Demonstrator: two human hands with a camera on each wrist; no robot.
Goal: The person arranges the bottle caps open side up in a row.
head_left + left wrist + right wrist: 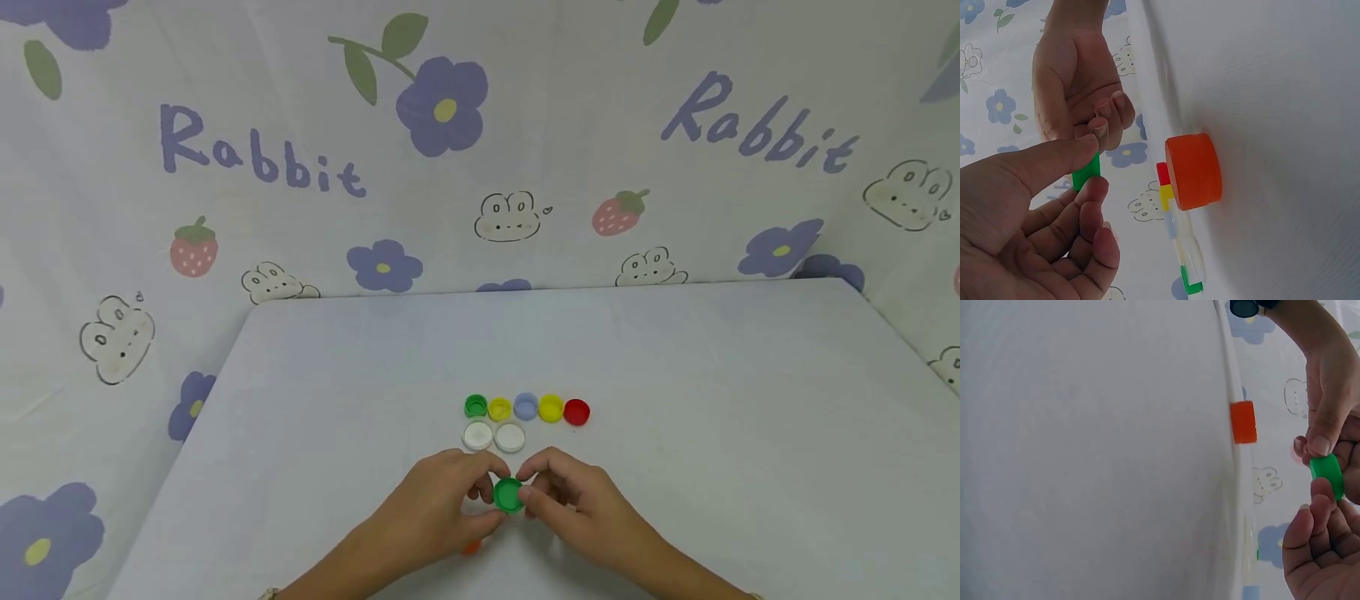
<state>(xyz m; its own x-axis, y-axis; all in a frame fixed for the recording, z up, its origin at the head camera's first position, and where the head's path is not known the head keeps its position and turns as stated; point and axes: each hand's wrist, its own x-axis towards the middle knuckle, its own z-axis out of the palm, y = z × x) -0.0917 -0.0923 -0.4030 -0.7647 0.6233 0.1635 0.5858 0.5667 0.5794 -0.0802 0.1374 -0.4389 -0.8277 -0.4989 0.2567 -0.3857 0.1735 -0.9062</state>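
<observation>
A round green bottle cap (509,495) is held above the table between both hands, its hollow side facing up in the head view. My left hand (442,504) pinches its left side between curved thumb and index finger. From the right, my right hand (581,504) grips the same cap, thumb on the near rim. In the left wrist view, the green cap (1087,174) shows edge-on between the fingers. An orange cap (1193,171) rests on the table below the hands; in the head view the left hand mostly covers it.
Beyond the hands, a row holds a green cap (476,406), a small yellow cap (500,408), a blue cap (527,406), a larger yellow cap (551,407) and a red cap (577,412). Two white caps (510,437) sit in front, on the white tabletop (712,400).
</observation>
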